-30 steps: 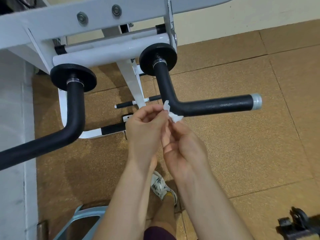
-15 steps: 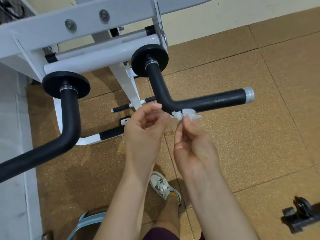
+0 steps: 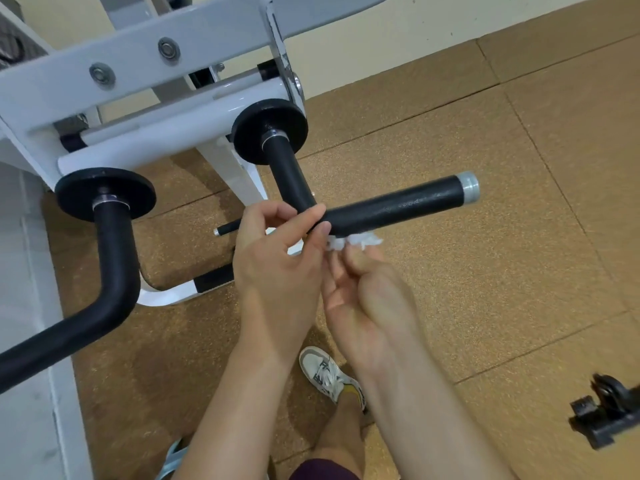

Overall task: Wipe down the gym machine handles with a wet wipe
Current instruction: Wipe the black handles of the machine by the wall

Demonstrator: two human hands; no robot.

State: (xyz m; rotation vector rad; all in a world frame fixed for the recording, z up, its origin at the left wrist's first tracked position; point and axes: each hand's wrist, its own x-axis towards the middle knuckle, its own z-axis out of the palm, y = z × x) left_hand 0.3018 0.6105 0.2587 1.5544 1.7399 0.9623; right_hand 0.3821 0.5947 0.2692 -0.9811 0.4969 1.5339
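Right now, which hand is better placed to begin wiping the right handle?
Right, probably. The right hand pinches most of the wipe just under the straight part of the handle, so it could wrap and slide outward. The left hand pinches only the wipe's end, at the bend.

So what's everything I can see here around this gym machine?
wet wipe: one, white, crumpled, just below the right handle
right handle: one, black with a silver end cap, centre
left handle: one, black, lower left
discs: two, black, where the handles meet the frame
machine frame: one, white, top left
floor: brown speckled tiles
clamp-like object: one, black, on the floor, lower right
shoe: one, white and grey, between the forearms
left hand: pinches the wipe
right hand: pinches the wipe from below
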